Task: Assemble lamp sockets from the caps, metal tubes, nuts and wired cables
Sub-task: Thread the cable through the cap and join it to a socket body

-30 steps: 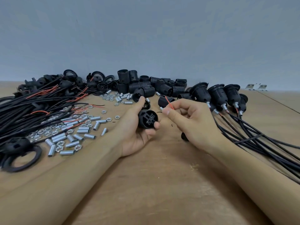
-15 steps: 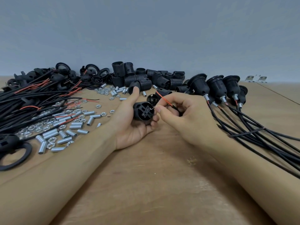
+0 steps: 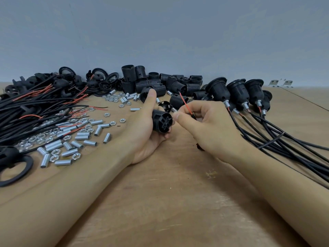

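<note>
table (image 3: 178,202): matt wood | tubes (image 3: 53,146): shiny metal | socket body (image 3: 161,121): matt black plastic

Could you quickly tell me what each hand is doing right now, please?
Left hand: closed around a black socket body.
Right hand: pinching a red wire.

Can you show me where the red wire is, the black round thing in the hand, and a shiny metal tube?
red wire (image 3: 185,103), head view, middle of its bare red stretch above the right hand.
black socket (image 3: 161,121), head view, its end face, in the left hand.
metal tube (image 3: 107,138), head view, its side, on the table.
</note>
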{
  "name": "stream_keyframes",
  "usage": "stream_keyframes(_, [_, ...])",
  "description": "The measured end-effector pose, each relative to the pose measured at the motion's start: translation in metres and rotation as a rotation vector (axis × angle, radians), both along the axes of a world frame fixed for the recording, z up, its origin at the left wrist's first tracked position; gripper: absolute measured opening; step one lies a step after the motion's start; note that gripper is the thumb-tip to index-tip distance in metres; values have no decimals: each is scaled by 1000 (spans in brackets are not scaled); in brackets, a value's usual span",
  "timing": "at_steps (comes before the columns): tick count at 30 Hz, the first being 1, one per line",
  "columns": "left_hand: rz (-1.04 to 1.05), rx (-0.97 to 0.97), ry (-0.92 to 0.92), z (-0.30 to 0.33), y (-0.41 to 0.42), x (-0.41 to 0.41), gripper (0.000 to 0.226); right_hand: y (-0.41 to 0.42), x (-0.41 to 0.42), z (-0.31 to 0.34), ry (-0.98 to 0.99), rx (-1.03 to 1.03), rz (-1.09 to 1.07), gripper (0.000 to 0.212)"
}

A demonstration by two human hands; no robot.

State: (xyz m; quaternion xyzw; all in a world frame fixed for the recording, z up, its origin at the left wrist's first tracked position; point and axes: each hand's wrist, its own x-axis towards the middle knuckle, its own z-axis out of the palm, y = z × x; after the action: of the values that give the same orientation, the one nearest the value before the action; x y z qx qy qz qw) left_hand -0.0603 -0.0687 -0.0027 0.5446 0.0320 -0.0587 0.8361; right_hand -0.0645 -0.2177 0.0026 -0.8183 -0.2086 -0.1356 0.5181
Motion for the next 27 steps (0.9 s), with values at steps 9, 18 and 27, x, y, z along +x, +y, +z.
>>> stream_keyframes(9, [85,35,40,2,-2,-3,69,8,-10,-5,-128,-36,-10,12])
stream_keyframes(18, [125,-27,149,4,-1,-6,62,5,-9,-2,-351,-139,61,6])
stream_keyframes(27, [82,-29,134,6,-3,-8,69,2,-8,-1,-431,-176,102,5])
